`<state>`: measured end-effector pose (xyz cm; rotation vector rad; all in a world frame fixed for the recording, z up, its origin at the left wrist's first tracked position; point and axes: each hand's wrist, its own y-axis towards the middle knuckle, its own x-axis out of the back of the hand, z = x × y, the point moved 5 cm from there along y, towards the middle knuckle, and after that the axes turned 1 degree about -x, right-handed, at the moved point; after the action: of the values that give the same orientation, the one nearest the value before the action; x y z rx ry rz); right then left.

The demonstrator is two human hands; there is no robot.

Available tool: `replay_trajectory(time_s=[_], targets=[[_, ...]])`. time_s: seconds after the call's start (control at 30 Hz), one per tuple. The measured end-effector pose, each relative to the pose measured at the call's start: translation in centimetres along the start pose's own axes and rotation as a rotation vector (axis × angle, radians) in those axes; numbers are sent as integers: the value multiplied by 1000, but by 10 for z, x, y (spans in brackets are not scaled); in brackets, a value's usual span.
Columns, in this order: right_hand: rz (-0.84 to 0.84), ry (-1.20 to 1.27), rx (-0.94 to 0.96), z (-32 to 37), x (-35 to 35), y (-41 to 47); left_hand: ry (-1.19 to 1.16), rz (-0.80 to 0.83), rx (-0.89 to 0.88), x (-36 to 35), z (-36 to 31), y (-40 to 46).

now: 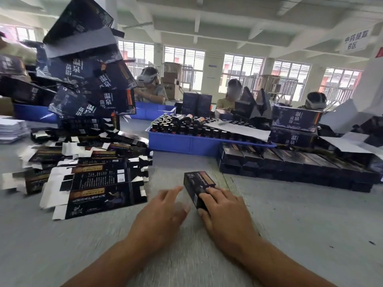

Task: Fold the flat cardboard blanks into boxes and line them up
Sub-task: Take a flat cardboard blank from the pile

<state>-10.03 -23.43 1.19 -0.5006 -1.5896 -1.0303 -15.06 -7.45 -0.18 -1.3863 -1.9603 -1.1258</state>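
Note:
A folded black box (198, 184) with a gold label lies on the grey table in front of me. My right hand (222, 210) grips its near end, fingers over the top and thumb at the side. My left hand (163, 212) hovers just left of the box, fingers spread and blurred, holding nothing. A loose pile of flat black-and-white cardboard blanks (93, 183) lies to the left. Rows of folded boxes (290, 162) are lined up at the right.
A blue tray (186, 143) of dark bottles stands behind the box. A tall leaning stack of larger dark cartons (87, 79) rises at the left over another blue bin (31, 112). Three people sit across the table. White paper stacks (12, 129) lie far left.

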Motion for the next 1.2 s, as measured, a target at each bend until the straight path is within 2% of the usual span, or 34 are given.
replay_trajectory(time_s=[0.1, 0.37, 0.5, 0.63, 0.87, 1.03, 1.2], targets=[[12, -67, -3, -11, -13, 35, 91, 6, -49, -5, 1, 2], [69, -117, -80, -46, -51, 130, 135, 1, -80, -7, 4, 8], [166, -118, -147, -53, -63, 162, 164, 2, -87, -10, 6, 12], [194, -125, -206, -49, -70, 176, 180, 27, -94, -13, 9, 15], [216, -122, -168, -49, -61, 160, 205, 72, -79, -13, 7, 11], [43, 60, -48, -23, -38, 114, 144, 33, -63, -9, 4, 9], [224, 171, 23, -8, -43, 42, 192, -60, -45, 1, 16, 12]])
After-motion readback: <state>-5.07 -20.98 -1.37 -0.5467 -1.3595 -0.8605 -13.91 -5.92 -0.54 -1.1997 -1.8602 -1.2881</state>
